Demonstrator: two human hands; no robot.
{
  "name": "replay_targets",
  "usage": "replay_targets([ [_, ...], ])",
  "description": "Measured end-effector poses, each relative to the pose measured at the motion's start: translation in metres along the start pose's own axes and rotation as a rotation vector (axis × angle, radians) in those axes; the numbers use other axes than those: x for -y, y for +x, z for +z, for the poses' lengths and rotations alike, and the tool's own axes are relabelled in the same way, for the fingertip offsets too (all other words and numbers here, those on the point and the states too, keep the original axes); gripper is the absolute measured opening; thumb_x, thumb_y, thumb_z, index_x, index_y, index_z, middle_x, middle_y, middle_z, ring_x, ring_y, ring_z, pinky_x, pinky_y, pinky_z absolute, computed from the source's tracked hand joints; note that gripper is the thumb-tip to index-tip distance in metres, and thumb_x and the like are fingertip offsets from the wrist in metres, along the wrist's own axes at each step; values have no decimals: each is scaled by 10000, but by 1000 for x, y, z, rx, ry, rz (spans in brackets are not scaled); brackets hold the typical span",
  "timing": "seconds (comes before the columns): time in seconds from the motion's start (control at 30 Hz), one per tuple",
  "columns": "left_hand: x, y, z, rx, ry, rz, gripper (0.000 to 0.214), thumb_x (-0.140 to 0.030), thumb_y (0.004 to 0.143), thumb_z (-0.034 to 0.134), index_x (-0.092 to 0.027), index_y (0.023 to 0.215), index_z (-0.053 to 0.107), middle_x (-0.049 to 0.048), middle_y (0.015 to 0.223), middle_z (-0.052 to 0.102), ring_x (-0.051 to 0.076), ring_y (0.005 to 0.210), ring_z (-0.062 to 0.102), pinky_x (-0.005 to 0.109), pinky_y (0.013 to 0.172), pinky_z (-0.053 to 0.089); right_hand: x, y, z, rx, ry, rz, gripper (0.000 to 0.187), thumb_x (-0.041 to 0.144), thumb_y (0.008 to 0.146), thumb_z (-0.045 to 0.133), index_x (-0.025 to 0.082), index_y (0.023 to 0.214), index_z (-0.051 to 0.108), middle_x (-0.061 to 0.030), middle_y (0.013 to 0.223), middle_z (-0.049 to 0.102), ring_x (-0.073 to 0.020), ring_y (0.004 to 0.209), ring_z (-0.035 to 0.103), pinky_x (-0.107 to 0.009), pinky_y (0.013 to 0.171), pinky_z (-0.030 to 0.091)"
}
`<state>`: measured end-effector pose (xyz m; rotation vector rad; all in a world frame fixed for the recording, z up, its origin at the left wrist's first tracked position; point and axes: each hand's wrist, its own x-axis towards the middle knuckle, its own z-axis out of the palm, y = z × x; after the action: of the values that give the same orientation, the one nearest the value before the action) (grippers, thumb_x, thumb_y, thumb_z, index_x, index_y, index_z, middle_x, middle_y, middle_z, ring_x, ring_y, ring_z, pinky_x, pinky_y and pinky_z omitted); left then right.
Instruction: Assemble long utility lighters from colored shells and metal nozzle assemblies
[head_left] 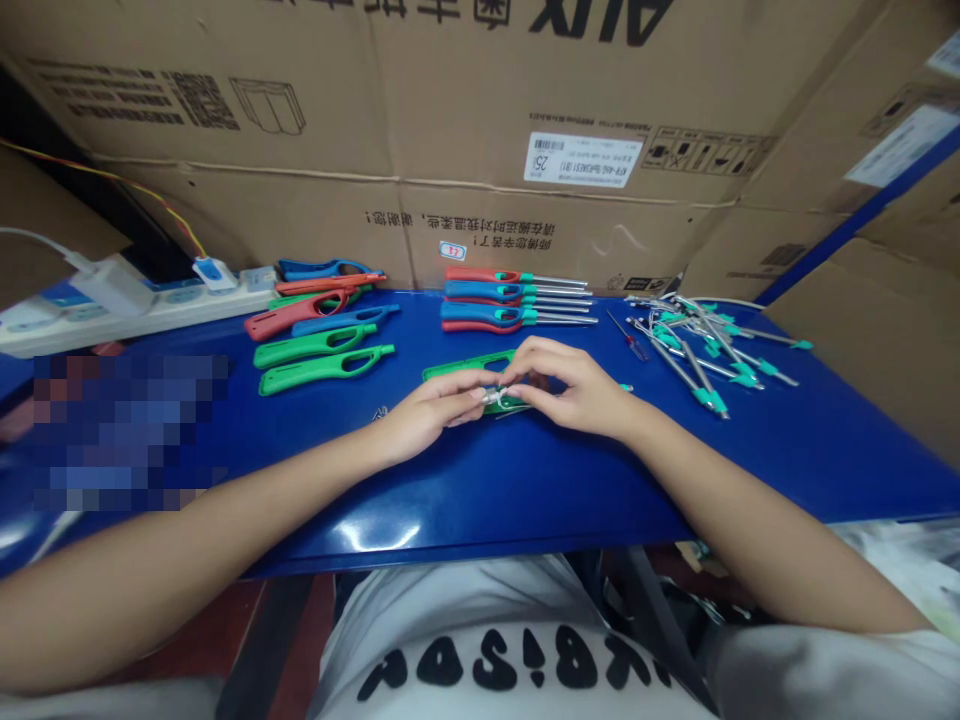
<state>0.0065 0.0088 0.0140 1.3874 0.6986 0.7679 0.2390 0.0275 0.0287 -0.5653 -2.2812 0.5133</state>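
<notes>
Over the middle of the blue table, my left hand (427,412) pinches a small silvery metal part (491,396) between thumb and fingers. My right hand (570,388) meets it from the other side, its thumb and fingertips closed on a thin white wire (511,402) by that part. Beneath both hands lies an open green lighter handle shell (459,367), partly covered by the fingers. What sits inside the shell is mostly hidden by my right hand.
Loose green, red and blue handle shells (319,345) lie at the left, near a white power strip (180,305). Assembled long-nosed lighters (487,318) are stacked at the back. A heap of metal lighter tubes (705,345) and a small screwdriver (636,347) lie right. Cardboard (315,200) stands behind.
</notes>
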Motion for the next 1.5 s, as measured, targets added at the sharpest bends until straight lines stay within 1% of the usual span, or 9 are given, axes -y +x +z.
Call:
replay_targets([
  [0.13, -3, 0, 2, -70, -51, -9, 399, -384, 864, 667, -121, 1161, 622, -60, 612, 405, 99, 546, 332, 247, 517, 200, -1, -2, -4, 11, -90, 84, 91, 248, 952, 647, 191, 1017, 676, -47, 938, 646, -150, 810, 593, -274, 713, 473],
  [0.3, -8, 0, 6, -191, -75, -51, 273, -347, 860, 658, -171, 1047, 565, -86, 564, 388, 88, 499, 324, 218, 486, 223, -1, -7, -10, 351, -158, 185, 203, 276, 928, 673, 218, 1122, 672, -63, 1131, 626, -169, 913, 627, -290, 794, 494],
  [0.37, -10, 1, 7, -229, -58, -71, 253, -299, 830, 676, -180, 1018, 554, -95, 554, 394, 81, 483, 329, 209, 477, 235, -2, -8, -9, 400, -185, 200, 203, 287, 944, 654, 229, 1138, 676, -66, 1175, 619, -177, 944, 637, -295, 813, 496],
  [0.6, -10, 3, 3, -290, 27, -164, 203, -168, 777, 677, -169, 922, 535, -96, 549, 460, 61, 437, 371, 196, 446, 271, -4, -8, 0, 354, -257, 117, 134, 212, 936, 625, 208, 1051, 694, -59, 1110, 666, -160, 854, 635, -267, 712, 466],
  [0.93, -10, 3, 1, -269, 79, -139, 190, -253, 844, 711, -155, 906, 561, -71, 622, 532, 61, 466, 449, 208, 471, 355, -6, -6, -1, 263, 14, 176, 109, 117, 879, 615, 170, 949, 680, -41, 961, 656, -97, 707, 575, -228, 654, 495],
  [1.07, -7, 3, -2, -249, 105, -120, 223, -311, 851, 725, -143, 919, 595, -52, 672, 556, 60, 496, 466, 208, 484, 366, -4, -6, 2, 226, 178, 394, 66, 211, 881, 641, 178, 938, 639, -3, 775, 655, -101, 603, 617, -219, 546, 522],
  [1.2, -6, 4, -4, -215, 118, -122, 278, -352, 832, 754, -130, 953, 639, -28, 719, 594, 59, 512, 472, 206, 487, 376, -4, -3, 7, 153, 517, 733, 266, 379, 881, 705, 184, 991, 562, 64, 574, 599, -118, 444, 626, -225, 428, 547],
  [1.33, -8, 4, -2, -180, 128, -124, 342, -401, 789, 798, -130, 960, 679, 7, 773, 651, 69, 534, 481, 209, 486, 395, -7, 1, 10, 74, 696, 744, 418, 441, 754, 844, 159, 923, 587, 24, 733, 651, -132, 540, 697, -253, 472, 616],
  [1.5, -8, 4, -1, -176, 135, -113, 366, -433, 788, 793, -124, 958, 696, 25, 788, 682, 75, 547, 502, 211, 498, 407, -13, -2, 9, 142, 727, 692, 417, 484, 806, 803, 127, 979, 674, 36, 586, 642, -101, 432, 612, -212, 394, 548],
])
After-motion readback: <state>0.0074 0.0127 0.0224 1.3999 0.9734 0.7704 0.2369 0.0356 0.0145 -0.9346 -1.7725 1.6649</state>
